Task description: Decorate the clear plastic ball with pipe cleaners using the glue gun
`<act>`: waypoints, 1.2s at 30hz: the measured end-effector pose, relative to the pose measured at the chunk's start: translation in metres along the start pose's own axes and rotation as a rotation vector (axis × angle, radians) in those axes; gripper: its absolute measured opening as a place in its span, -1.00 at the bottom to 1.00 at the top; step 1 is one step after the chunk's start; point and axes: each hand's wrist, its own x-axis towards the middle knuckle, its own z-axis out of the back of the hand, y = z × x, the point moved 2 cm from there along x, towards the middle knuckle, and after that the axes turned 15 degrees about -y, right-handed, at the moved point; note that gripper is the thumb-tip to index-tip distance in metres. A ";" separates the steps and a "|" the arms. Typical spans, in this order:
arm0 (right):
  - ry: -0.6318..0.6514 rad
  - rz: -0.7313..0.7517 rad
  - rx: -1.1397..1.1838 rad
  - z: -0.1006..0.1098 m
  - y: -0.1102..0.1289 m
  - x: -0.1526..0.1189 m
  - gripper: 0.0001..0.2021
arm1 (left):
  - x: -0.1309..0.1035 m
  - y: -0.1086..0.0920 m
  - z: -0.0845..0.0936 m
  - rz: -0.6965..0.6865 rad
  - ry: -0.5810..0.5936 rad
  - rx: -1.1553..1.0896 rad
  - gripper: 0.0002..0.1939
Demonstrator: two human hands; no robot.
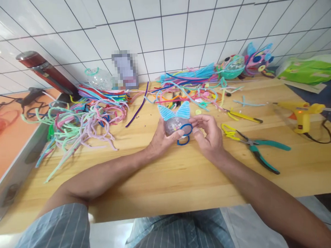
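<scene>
White tiles (175, 33) fill the top of the frame behind a pale wooden table (157, 191). At the middle of the frame, just above the wood, is a clear ball (171, 126) with two light blue ears (183, 110) on top. The left hand (158, 140) wraps its side, thumb laid across the front. Beside it, the right hand (211, 137) has its fingers curled near dark blue loops (184, 143) at the ball's front (whether it pinches them, I cannot tell). Fuzzy sticks (73, 129) lie tangled at the left, below a dark red flask (48, 73) that leans in the upper left. Green-handled pliers (253, 142) rest right of the hands, with a yellow glue gun (302, 116) toward the right edge. Two decorated balls (231, 68) sit in the upper right, near a green packet (307, 71).
</scene>
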 end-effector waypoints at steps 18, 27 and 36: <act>0.077 -0.251 -0.002 0.010 -0.006 -0.014 -0.81 | -0.008 0.000 0.008 0.180 0.009 -0.117 -0.12; 0.129 -0.138 -0.094 0.022 -0.001 -0.025 -0.56 | -0.017 -0.020 0.005 0.300 0.059 -0.208 0.14; 0.088 -0.236 -0.001 0.011 -0.008 -0.018 -0.76 | -0.018 -0.009 0.007 0.185 0.010 -0.076 -0.02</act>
